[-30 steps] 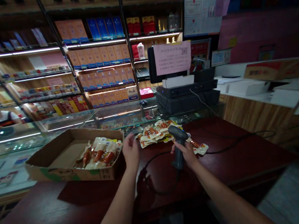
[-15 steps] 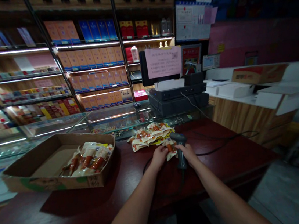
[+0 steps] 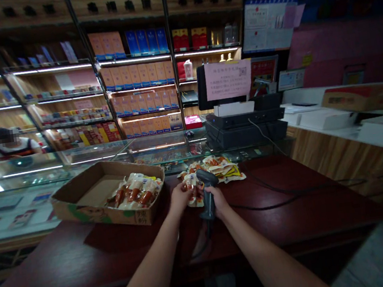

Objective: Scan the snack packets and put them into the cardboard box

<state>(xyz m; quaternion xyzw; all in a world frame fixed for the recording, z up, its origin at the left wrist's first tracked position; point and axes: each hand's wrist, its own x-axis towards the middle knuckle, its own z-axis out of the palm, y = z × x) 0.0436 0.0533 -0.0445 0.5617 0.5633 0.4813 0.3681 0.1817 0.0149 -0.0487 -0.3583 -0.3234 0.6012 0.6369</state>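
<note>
My right hand (image 3: 217, 200) grips the handle of a dark corded barcode scanner (image 3: 207, 192), its head pointing left. Just in front of the scanner head, my left hand (image 3: 179, 196) holds up a packet of sausage snack (image 3: 191, 190), fingers closed on it. A pile of similar snack packets (image 3: 218, 167) lies on the dark red counter (image 3: 294, 214) just beyond my hands. To the left stands an open cardboard box (image 3: 79, 204) with more sausage packets (image 3: 136, 193) in its right end.
A black cash register with a monitor and pink notice (image 3: 241, 117) stands behind the counter. The scanner cable (image 3: 291, 191) runs to the right across the counter. Glass display cases (image 3: 73, 162) and lit shelves of boxed goods lie beyond; a person (image 3: 9, 143) is at far left.
My left hand moved from near the box to the packet pile and picked up one packet, which it now holds in front of the scanner. The scanner came lower and closer in.
</note>
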